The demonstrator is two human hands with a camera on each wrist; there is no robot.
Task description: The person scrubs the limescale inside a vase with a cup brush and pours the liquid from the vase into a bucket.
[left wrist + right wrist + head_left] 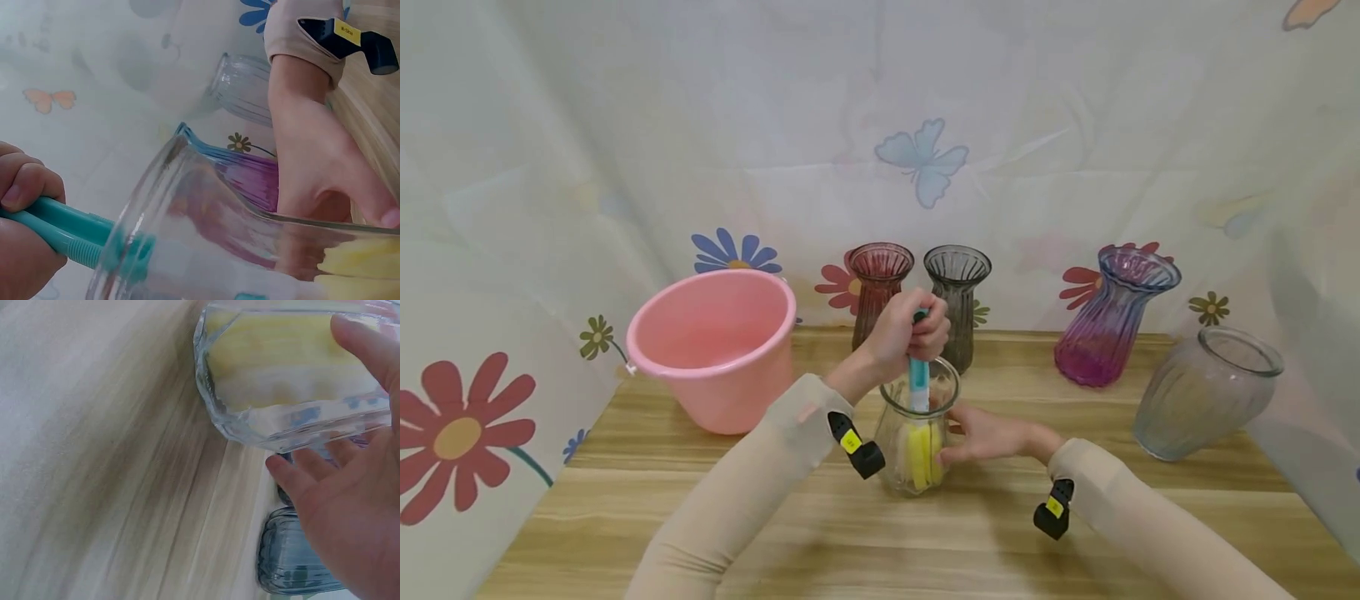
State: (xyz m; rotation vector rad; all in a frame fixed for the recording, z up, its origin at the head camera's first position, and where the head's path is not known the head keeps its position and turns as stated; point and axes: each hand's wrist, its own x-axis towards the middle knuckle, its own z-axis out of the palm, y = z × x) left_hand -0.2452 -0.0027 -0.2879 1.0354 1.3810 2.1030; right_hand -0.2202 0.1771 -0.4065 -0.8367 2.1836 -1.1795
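A clear glass vase [891, 471] with a flared rim stands on the table in front of me. My left hand [904, 332], above the rim, grips the teal handle [918, 375] of a sponge brush. The brush reaches down through the mouth, and its yellow sponge head [921, 454] is inside, low in the vase. My right hand [992, 435] holds the vase from the right side. In the right wrist view, the thumb [362, 344] lies along the glass and the other fingers are on the opposite side, partly hidden by it.
A pink bucket [730, 400] stands at the left. Behind the vase are a red glass vase [874, 300] and a grey one [961, 308]. To the right, a blue-purple vase [1101, 333] and a clear, wide-bodied vase [1202, 400] stand on the wooden table [880, 550].
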